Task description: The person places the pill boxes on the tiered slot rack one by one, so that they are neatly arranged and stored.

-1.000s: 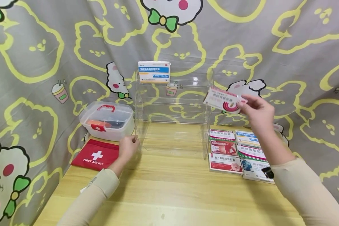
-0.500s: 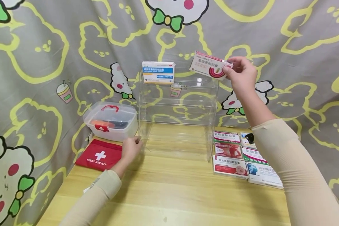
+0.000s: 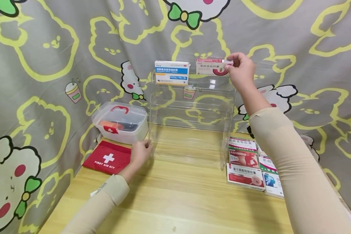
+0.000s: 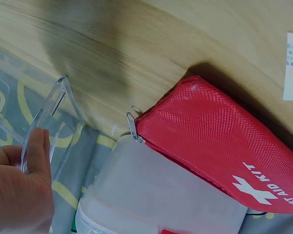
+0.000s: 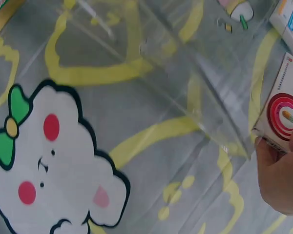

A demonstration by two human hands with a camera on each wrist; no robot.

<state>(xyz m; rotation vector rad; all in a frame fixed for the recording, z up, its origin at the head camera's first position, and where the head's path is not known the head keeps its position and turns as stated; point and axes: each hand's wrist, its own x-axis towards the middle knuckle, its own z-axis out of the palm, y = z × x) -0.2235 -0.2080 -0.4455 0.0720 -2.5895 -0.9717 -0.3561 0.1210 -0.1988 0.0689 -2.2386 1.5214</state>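
My right hand (image 3: 242, 70) pinches the right end of a white and pink medicine box (image 3: 212, 67) at the top tier of a clear acrylic stand (image 3: 193, 125). In the right wrist view the same box shows its red ring pattern, with the thumb on its face. A blue and white medicine box (image 3: 172, 73) stands upright at the left of that top tier. Low on the stand's left side, my left hand (image 3: 140, 152) holds the edge of the clear side panel (image 4: 44, 112) between thumb and fingers.
Left of the stand are a lidded clear plastic box (image 3: 120, 123) with a red handle and a red first aid pouch (image 3: 108, 157). Several medicine boxes (image 3: 245, 177) lie in rows on the table at the right, partly hidden by the right sleeve. A patterned curtain hangs close behind.
My right hand has carried the white and pink box up and left to the stand's top tier, and the box has levelled out. The left hand stays at the stand's side.
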